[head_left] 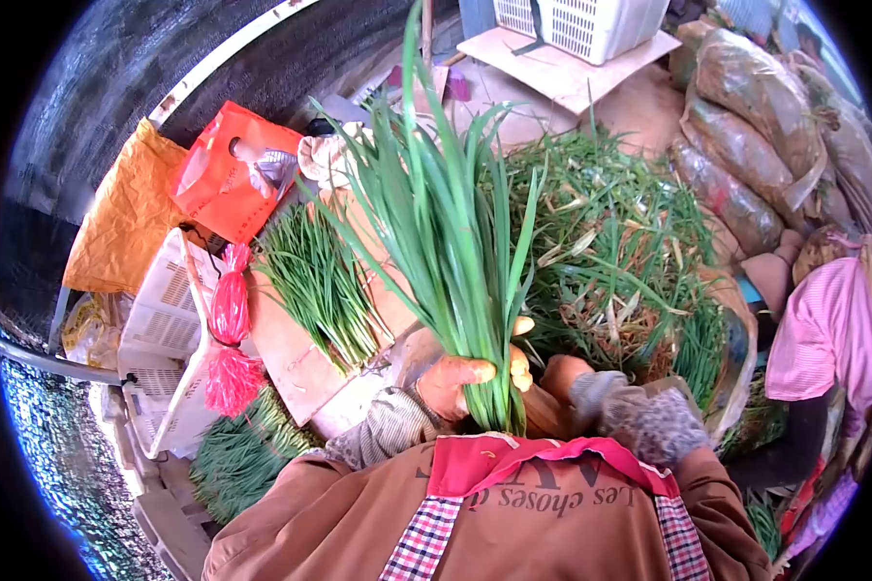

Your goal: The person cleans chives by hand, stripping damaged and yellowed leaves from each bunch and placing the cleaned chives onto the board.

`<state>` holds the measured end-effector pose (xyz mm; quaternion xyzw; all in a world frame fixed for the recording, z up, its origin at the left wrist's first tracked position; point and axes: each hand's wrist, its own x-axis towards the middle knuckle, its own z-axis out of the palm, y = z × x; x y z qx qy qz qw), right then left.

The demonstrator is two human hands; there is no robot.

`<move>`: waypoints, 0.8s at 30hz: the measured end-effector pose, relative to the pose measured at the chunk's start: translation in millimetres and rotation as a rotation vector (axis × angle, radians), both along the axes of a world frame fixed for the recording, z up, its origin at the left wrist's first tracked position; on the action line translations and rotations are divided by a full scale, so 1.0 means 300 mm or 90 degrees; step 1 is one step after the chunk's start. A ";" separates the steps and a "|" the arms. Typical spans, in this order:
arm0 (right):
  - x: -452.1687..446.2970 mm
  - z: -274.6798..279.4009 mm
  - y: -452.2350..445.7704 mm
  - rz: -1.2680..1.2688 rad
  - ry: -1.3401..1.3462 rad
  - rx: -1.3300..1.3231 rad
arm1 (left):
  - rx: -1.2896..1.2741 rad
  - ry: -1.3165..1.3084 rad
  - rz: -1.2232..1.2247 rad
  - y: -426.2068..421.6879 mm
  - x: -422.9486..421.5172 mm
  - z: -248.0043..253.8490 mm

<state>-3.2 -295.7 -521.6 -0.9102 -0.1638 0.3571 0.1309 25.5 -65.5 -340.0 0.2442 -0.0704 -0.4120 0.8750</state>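
Observation:
A tall bunch of green scallion-like leaves [470, 261] stands upright in front of my chest. My left hand [452, 382], in an orange glove, is wrapped round its lower part, thumb across the front and yellowish glove fingertips showing on the far side. My right hand [550, 387], also gloved, is close beside the lower end of the bunch on the right. Its fingers are mostly hidden, so I cannot tell whether they grip the stalks. Left of the held bunch, a pile of thinner green stalks [320, 281] lies on a cardboard-coloured board [279, 358].
A big heap of loose greens and trimmings [620, 252] spreads at right. Filled plastic sacks [746, 126] lie behind it, near a person's pink sleeve [819, 334]. At left are a red bag [233, 174], pink twine [231, 305], a white crate [165, 339] and more bundled greens [247, 465].

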 end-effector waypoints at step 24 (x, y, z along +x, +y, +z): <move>-0.378 0.740 0.127 0.049 -0.596 0.500 | -0.212 -0.072 -0.297 -0.040 -0.155 0.063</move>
